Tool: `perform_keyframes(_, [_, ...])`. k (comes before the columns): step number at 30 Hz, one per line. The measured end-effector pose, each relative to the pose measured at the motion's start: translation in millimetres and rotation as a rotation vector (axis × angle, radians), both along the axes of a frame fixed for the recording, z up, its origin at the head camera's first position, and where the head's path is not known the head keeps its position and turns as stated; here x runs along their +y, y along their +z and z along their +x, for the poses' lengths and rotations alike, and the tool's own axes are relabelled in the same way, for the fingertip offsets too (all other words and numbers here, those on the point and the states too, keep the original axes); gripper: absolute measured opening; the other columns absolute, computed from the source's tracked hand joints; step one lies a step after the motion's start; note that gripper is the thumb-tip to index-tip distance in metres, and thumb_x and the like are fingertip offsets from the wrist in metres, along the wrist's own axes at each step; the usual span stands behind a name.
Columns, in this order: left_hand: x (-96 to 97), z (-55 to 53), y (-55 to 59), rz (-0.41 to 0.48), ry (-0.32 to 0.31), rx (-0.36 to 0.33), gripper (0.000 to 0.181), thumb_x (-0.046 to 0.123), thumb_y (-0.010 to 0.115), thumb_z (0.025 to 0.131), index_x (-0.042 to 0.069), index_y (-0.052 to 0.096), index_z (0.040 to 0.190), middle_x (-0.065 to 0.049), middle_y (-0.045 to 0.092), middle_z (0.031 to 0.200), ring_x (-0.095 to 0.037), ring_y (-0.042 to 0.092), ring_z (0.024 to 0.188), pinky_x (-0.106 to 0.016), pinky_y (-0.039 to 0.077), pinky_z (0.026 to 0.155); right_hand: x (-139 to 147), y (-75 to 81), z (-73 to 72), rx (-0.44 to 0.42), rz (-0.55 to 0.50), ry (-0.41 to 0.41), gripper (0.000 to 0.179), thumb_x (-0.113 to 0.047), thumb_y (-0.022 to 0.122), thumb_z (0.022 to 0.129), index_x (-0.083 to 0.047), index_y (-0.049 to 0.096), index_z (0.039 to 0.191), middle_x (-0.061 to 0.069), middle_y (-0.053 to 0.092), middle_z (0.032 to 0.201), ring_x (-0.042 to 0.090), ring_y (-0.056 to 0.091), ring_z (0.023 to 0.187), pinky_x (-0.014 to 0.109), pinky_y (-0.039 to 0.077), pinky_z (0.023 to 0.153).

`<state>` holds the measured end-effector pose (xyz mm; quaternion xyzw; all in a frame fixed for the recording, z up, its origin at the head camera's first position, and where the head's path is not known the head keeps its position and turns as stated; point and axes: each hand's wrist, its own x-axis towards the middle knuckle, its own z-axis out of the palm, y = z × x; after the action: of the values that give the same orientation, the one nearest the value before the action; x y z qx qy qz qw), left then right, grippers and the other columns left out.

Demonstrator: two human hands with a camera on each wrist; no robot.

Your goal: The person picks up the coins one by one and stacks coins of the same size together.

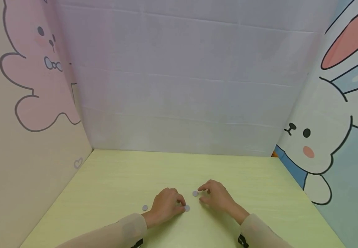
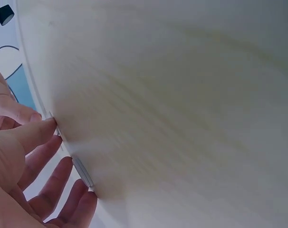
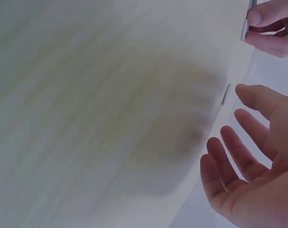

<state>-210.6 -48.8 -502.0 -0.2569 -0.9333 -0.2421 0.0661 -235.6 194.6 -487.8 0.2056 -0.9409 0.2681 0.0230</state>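
Note:
Three grey coin-like discs lie on the yellow tabletop in the head view. My left hand (image 1: 166, 205) has its thumb and forefinger at the edge of one disc (image 1: 187, 208); the right wrist view shows this disc (image 3: 245, 29) between those digits. Just left of that hand sits a second disc (image 1: 145, 207). A third disc (image 1: 195, 193) lies farther back, close to the fingertips of my right hand (image 1: 217, 197). In the right wrist view, that hand's fingers are loosely bent and apart from the disc (image 3: 225, 94). Markings on the discs are too small to read.
The yellow table (image 1: 117, 172) is bounded by a pale back sheet (image 1: 179, 86) and two side panels. A pink bear (image 1: 39, 79) decorates the left panel, a white rabbit (image 1: 321, 131) the right one. Dark straps (image 1: 242, 241) show at the wrists.

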Motion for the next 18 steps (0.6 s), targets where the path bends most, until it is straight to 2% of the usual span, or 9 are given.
perform_keyframes(7, [-0.9,0.8,0.1,0.024,-0.024,0.009,0.01,0.03,0.093,0.083,0.026,0.084,0.085,0.011,0.069,0.084,-0.004,0.054,0.077,-0.024,0.046,0.066,2,-1.8,-6.8,-0.032,0.014,0.028,0.031,-0.015,0.089,0.085,-0.008,0.079,0.114,0.005,0.069,0.104,0.021,0.06,0.093,0.037,0.051,0.076])
perform_keyframes(18, [-1.4,1.8,1.6,0.02,-0.012,0.003,0.01,0.03,0.094,0.082,0.027,0.084,0.084,0.011,0.069,0.084,-0.004,0.053,0.077,-0.024,0.046,0.067,-5,0.4,-15.5,-0.022,0.045,0.04,0.033,-0.015,0.092,0.083,-0.007,0.08,0.113,0.004,0.067,0.101,0.02,0.06,0.092,0.039,0.052,0.08])
